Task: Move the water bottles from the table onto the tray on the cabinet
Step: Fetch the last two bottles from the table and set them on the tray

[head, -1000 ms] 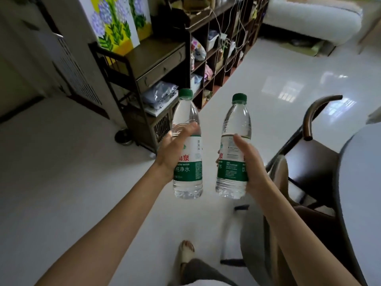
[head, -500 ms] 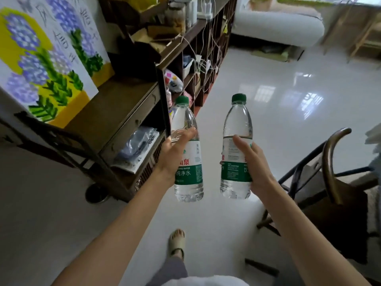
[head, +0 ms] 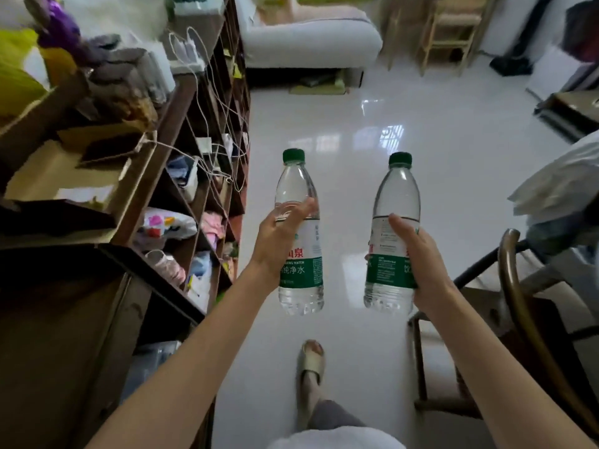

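Observation:
I hold two clear water bottles with green caps and green-and-white labels upright in front of me, above the white floor. My left hand (head: 280,239) grips the left bottle (head: 299,228) around its middle. My right hand (head: 418,257) grips the right bottle (head: 393,228) at its label. A dark wooden cabinet (head: 64,319) stands at my lower left, beside my left forearm. No tray shows in this view.
A long dark shelf unit (head: 201,163) full of cables, bags and boxes runs along the left. A wooden chair (head: 518,319) stands at the right, with white cloth (head: 564,186) behind it. A white sofa (head: 308,37) lies far ahead. My sandalled foot (head: 311,361) is on the glossy floor.
I have walked forward and turned right along the shelves; the cabinet and painting slid to my left and out of frame. Both bottles stay held upright in my hands.

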The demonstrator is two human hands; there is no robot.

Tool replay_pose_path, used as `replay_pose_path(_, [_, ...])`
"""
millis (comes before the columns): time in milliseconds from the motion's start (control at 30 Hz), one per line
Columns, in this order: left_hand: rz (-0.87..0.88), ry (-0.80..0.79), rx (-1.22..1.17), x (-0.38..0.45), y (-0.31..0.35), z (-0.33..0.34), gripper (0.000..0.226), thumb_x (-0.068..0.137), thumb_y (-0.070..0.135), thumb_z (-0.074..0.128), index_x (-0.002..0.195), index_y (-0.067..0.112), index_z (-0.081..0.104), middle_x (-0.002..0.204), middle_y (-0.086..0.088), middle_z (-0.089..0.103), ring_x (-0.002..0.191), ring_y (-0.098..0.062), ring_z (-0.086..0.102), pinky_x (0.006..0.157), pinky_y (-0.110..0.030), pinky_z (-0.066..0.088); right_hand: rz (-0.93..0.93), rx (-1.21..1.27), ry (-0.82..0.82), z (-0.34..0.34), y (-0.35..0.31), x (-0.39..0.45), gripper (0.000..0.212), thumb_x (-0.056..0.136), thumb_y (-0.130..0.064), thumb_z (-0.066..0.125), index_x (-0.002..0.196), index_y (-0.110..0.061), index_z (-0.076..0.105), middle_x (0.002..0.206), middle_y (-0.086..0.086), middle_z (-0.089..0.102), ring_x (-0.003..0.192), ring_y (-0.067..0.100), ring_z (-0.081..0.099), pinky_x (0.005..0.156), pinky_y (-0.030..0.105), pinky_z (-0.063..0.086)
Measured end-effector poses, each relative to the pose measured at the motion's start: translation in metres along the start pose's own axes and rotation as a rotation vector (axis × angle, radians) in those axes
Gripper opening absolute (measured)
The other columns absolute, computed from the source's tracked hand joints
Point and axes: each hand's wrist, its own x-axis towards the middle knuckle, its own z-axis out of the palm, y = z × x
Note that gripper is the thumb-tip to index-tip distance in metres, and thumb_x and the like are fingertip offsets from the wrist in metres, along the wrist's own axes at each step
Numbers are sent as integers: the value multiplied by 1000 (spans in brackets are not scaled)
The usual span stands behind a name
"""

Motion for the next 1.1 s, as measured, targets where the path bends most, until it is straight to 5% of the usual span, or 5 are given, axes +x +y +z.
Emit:
replay_pose_path(367, [3,-25,3,309,99,5,41,77,43,68,105,14,65,90,-12,68,76,-25,67,71,-37,58,-31,-65,1,67,-104,307,40,79,-42,68,108,-16,58,91,13,68,80,31,68,68,40,55])
replay_pose_path(567, [44,-20,-41,475,132,-4,21,85,35,68,97,18,67,95,-13,72,85,-30,69,83,-45,56,-75,-115,-26,107,-142,467,34,84,-38,65,110,-16,59,88,8,71,76,25,71,64,36,56])
replay_pose_path(733, [33,-23,-25,627,176,-9,26,78,41,70,93,21,67,86,-12,71,76,-28,68,79,-45,56,-83,-118,-2,142,-189,608,46,77,-45,67,113,-17,58,91,9,70,83,28,69,70,40,57])
replay_pose_path(833, [35,-33,4,711,207,-3,39,77,44,69,104,17,64,94,-18,69,82,-33,66,82,-50,55,-103,-126,10,153,-219,687,35,84,-40,64,110,-19,59,91,8,71,82,27,70,70,39,57])
replay_pose_path(1100, [39,-20,19,926,255,30,36,74,45,72,96,17,64,82,-12,66,73,-27,63,74,-40,54,-110,-135,7,153,-280,895,38,84,-42,64,113,-18,58,95,11,70,86,31,70,73,43,58])
